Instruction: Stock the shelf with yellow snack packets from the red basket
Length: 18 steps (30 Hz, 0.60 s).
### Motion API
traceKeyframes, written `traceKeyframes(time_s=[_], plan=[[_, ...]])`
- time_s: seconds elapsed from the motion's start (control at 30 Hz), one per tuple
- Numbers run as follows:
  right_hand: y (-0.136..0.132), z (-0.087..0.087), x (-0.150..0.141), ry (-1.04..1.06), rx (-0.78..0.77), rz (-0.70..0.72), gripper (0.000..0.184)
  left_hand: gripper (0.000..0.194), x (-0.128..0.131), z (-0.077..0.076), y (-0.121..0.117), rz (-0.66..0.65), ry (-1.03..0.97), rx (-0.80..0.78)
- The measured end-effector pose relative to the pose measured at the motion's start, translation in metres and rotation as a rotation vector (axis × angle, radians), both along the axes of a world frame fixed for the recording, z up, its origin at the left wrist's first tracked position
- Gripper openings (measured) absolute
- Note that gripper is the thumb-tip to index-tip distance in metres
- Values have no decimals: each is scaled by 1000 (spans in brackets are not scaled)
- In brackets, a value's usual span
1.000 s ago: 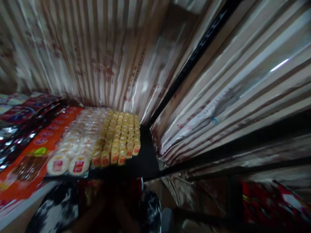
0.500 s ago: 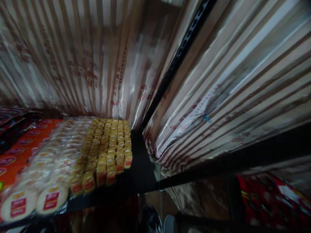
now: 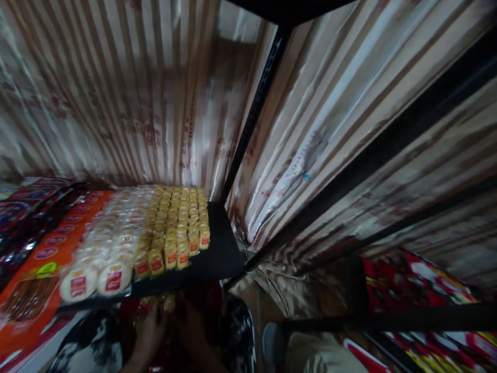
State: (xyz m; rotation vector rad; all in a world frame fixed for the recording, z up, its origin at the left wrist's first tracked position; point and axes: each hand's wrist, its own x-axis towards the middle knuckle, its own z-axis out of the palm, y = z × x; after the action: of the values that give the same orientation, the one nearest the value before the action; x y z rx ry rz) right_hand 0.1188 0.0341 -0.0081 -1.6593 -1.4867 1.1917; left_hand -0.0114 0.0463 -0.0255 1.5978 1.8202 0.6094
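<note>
Yellow packet lies in shadow below the black shelf, between left hand and right hand, nearer the left, and I cannot tell whether either hand grasps it.

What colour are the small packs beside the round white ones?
The small packs are yellow with red labels; the head view shows this best.

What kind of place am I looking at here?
Probably a snack shop or its storage area: a black shelf holds neat rows of small yellow packets beside round, pale wrapped items, and red packets lie lower down at the right.
</note>
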Motion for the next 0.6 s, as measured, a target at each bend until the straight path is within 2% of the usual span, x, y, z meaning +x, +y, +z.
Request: traceKeyframes(time_s=[0.07,0.17,0.27,0.33,0.47,0.6], plan=[[-5,12,6,35,36,15,46,43,2,18,-5,-17,-91,39],[-10,33,16,109,90,26,36,47,13,49,-8,-38,-207,73],[-7,54,29,110,154,-9,28,48,30,78,-4,-61,-293,80],[0,66,41,72,216,-34,29,49,43,92,2,-91,-348,110],[28,84,66,-92,340,-160,29,50,72,104,15,-70,-382,273],[60,88,78,-206,412,-273,30,46,95,100,24,-95,-347,367]])
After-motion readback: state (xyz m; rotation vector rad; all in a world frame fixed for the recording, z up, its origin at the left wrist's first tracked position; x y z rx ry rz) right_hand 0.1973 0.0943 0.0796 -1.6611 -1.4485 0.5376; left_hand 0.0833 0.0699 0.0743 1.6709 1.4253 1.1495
